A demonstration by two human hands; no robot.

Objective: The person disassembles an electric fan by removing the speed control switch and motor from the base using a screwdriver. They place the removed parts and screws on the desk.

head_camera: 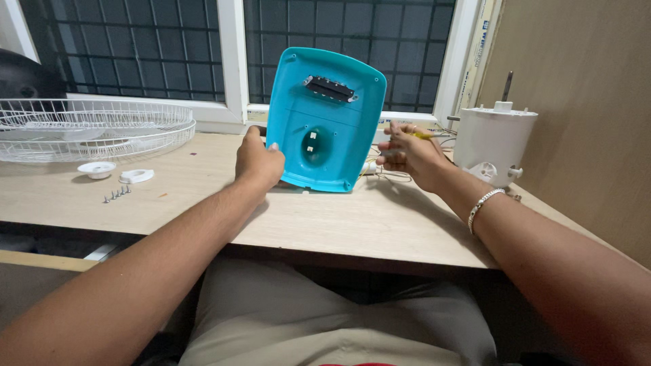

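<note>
- Head view, main object: teal base stands on edge on the table, underside toward the camera, leaning slightly back toward the window. Long axis runs near vertical, top edge tipped a little to the right.
- Head view, left hand: closed on the base's lower left edge, thumb up along the rim, fingers wrapped behind. This hand is the one in contact; it props the base upright.
- Head view, right hand: just right of the base's lower right corner, near it but apparently not touching. Fingers curled around a thin yellow-handled tool, probably a screwdriver; tip hidden, so direction of point cannot be told. Base lies to the left of this hand, level with it.
- Head view, wires: thin leads run from behind the base's right corner, under the right hand.
- Head view, surroundings: white motor housing with upright shaft stands right of the right hand. Wire grille, two white caps and a few screws lie well apart to the left.
</note>
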